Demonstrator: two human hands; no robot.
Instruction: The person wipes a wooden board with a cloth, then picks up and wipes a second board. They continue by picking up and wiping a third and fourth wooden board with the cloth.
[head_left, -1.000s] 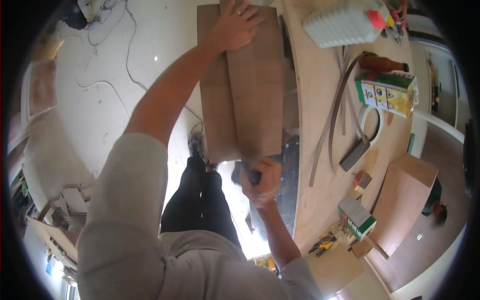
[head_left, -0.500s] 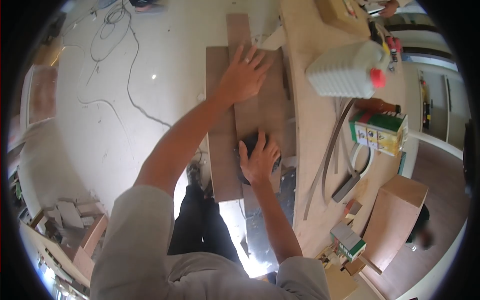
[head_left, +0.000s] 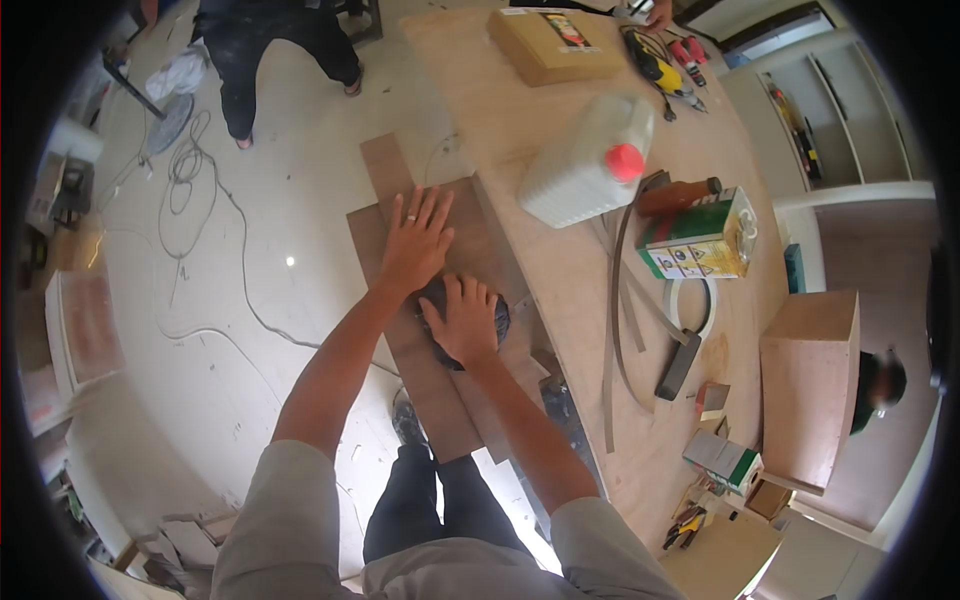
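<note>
My left hand (head_left: pixel 415 245) lies flat on the brown laminate sheet (head_left: pixel 440 330), fingers spread and released, pinning the sheet rather than gripping it. Just below those fingertips my right hand (head_left: pixel 462 322) presses down on a dark pad (head_left: pixel 497 318), fingers splayed over its top — cupped on it, not clenched around it. The sheet runs from beyond my left fingers back toward my legs, lying over a second narrower strip, its right edge against the plywood surface (head_left: pixel 560 260).

I judge the rubbing to be somewhere mid-sheet: the pad sits about halfway along, with the stretch beyond my left fingers and the part nearer my body both showing no visible difference, so I cannot tell which portions are finished. The work looks under way, not closing.

To the right of my right fingers, on the surface, stand a white jug with a red cap (head_left: pixel 585 165), a green carton (head_left: pixel 700 240) and loose edge banding (head_left: pixel 620 300).
</note>
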